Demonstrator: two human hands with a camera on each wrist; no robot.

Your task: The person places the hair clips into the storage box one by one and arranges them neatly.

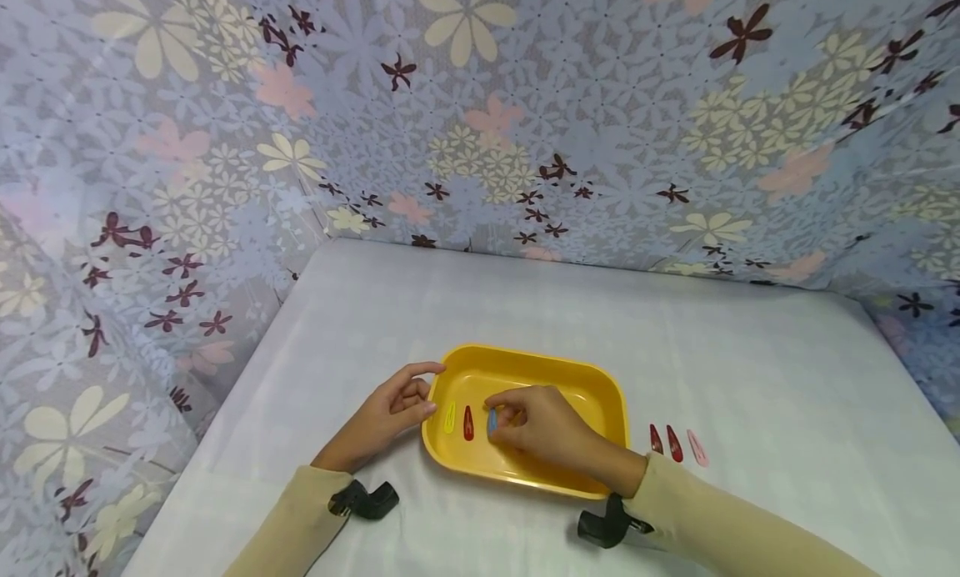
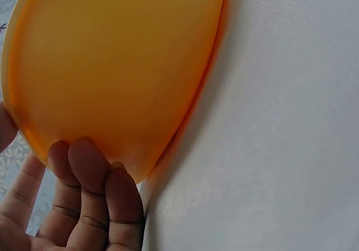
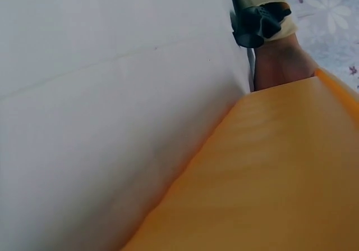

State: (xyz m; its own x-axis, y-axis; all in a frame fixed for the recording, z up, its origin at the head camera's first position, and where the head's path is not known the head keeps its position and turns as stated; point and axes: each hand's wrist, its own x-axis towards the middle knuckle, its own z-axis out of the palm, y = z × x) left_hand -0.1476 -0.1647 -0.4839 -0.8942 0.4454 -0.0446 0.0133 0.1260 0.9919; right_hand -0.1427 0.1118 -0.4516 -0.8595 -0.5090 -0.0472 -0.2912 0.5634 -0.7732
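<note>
A yellow tray (image 1: 525, 474) lies on the white-covered table. Inside its left half, a yellow hair clip (image 1: 450, 417) and a red hair clip (image 1: 468, 423) lie side by side. Just right of them, my right hand (image 1: 551, 427) pinches a blue hair clip (image 1: 492, 420) between thumb and fingers, low over the tray floor. My left hand (image 1: 393, 406) grips the tray's left end, thumb and index finger at the rim. The left wrist view shows the bent fingers (image 2: 90, 167) against the tray's outer wall. My right hand is hidden in the right wrist view.
On the table right of the tray lie two red hair clips (image 1: 675, 444), the left one partly behind my right sleeve (image 1: 720, 510), and a pink hair clip (image 1: 697, 448). A flower-patterned cloth (image 1: 525, 127) hangs behind the table and along its left side.
</note>
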